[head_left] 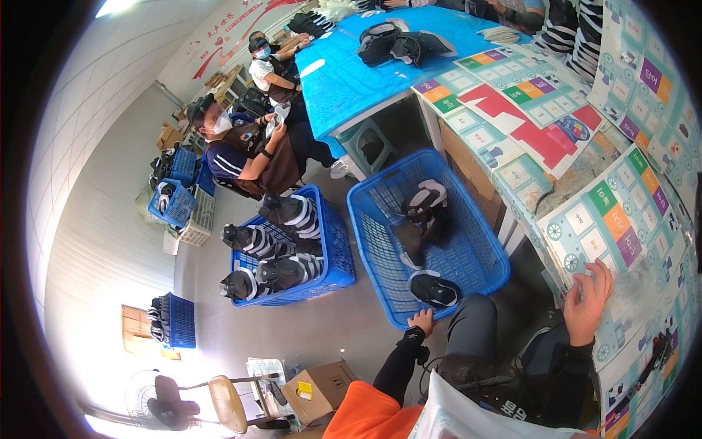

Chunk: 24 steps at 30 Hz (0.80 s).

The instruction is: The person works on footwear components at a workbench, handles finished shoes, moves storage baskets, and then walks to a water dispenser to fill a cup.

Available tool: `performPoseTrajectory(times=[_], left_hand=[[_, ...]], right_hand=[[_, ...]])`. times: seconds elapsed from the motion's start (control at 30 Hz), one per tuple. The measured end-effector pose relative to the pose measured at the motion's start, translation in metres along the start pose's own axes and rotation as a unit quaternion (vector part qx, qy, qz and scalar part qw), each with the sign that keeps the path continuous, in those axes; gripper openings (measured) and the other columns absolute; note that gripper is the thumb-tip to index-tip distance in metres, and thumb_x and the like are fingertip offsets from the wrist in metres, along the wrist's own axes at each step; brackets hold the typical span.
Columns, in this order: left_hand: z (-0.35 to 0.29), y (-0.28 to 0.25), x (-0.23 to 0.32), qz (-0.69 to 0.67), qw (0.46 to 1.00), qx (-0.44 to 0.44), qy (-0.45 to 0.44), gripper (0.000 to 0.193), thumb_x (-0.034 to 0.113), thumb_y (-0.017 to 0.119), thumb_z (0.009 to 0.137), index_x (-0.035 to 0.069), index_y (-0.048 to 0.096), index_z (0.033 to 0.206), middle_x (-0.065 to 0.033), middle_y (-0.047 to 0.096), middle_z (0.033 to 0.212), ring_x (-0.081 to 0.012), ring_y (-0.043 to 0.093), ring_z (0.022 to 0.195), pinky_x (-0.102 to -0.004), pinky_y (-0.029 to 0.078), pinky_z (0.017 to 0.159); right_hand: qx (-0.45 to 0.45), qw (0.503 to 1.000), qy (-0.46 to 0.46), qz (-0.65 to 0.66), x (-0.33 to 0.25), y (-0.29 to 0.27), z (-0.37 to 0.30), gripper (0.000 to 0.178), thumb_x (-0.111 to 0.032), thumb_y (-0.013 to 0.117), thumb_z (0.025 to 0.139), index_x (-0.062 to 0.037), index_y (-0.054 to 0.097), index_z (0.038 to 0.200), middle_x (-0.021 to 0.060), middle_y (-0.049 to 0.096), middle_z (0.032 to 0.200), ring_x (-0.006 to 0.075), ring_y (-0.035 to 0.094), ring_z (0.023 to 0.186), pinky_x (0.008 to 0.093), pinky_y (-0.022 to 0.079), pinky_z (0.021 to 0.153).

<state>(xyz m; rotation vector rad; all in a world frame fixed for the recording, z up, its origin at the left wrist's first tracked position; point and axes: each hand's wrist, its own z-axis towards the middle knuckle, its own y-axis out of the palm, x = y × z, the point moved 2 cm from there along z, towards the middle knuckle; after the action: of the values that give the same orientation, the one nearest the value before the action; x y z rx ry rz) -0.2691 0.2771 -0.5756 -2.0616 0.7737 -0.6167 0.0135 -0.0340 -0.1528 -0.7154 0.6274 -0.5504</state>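
Observation:
My left hand point(420, 321) grips the near rim of a blue plastic basket point(474, 257) on the floor, which holds a few black-and-white shoe pieces point(426, 214). One black piece point(434, 288) lies just beyond my fingers. My right hand point(589, 301) rests on the edge of the table point(621, 219), fingers curled over its colourful printed covering, holding nothing that I can make out.
A second blue basket point(330, 252) stacked with shoe uppers stands to the left. Seated people in masks point(241, 146) work beside a blue-covered table point(351, 73). More baskets point(175, 197) line the wall. A cardboard box point(322, 388), a stool and a fan point(161, 402) stand near my left.

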Motion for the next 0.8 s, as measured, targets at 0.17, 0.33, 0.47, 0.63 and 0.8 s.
performPoseTrajectory(times=[0.17,0.33,0.47,0.63,0.8], left_hand=[[0.002,0.001,0.0,0.004,1.0,0.002,0.004,0.066,0.055,0.062,0.096,0.017,0.046,0.147,-0.0116,0.057,0.138,-0.036,0.057,0.126,-0.0644,0.043,0.096],[0.002,0.002,-0.005,0.006,1.0,0.005,-0.001,0.065,0.054,0.063,0.096,0.017,0.046,0.146,-0.011,0.057,0.137,-0.0358,0.058,0.126,-0.0646,0.043,0.095],[0.002,0.002,-0.005,0.006,1.0,0.012,0.001,0.064,0.053,0.063,0.096,0.017,0.047,0.146,-0.0116,0.058,0.137,-0.0358,0.058,0.126,-0.0645,0.043,0.095],[-0.002,-0.003,-0.002,0.002,1.0,0.011,0.0,0.063,0.053,0.063,0.096,0.017,0.047,0.145,-0.0122,0.058,0.136,-0.0359,0.058,0.126,-0.0644,0.043,0.096],[0.0,0.001,0.012,0.0,0.998,0.049,0.026,0.055,0.052,0.067,0.095,0.016,0.051,0.134,-0.0131,0.061,0.13,-0.0372,0.061,0.121,-0.0659,0.045,0.092]], right_hand=[[0.003,1.0,-0.001,0.002,-0.001,-0.002,0.001,0.025,0.009,0.065,0.077,-0.0041,0.062,0.098,0.0152,0.057,0.125,0.0414,0.047,0.133,0.0541,0.035,0.112],[0.005,1.0,-0.001,0.005,-0.003,0.0,0.001,0.025,0.009,0.064,0.077,-0.0046,0.062,0.098,0.0146,0.057,0.124,0.0414,0.048,0.132,0.0536,0.036,0.111],[0.0,1.0,0.0,0.007,-0.003,0.001,0.002,0.024,0.008,0.064,0.078,-0.0046,0.062,0.098,0.0145,0.058,0.124,0.0412,0.048,0.132,0.0537,0.035,0.111],[-0.001,1.0,-0.001,0.011,0.0,0.001,0.001,0.023,0.008,0.063,0.079,-0.0043,0.062,0.098,0.0146,0.058,0.125,0.0413,0.047,0.133,0.0538,0.035,0.111],[0.006,1.0,-0.003,-0.006,0.003,-0.008,0.002,0.022,0.007,0.063,0.076,-0.0038,0.062,0.096,0.0155,0.059,0.123,0.042,0.049,0.131,0.0542,0.037,0.111]])
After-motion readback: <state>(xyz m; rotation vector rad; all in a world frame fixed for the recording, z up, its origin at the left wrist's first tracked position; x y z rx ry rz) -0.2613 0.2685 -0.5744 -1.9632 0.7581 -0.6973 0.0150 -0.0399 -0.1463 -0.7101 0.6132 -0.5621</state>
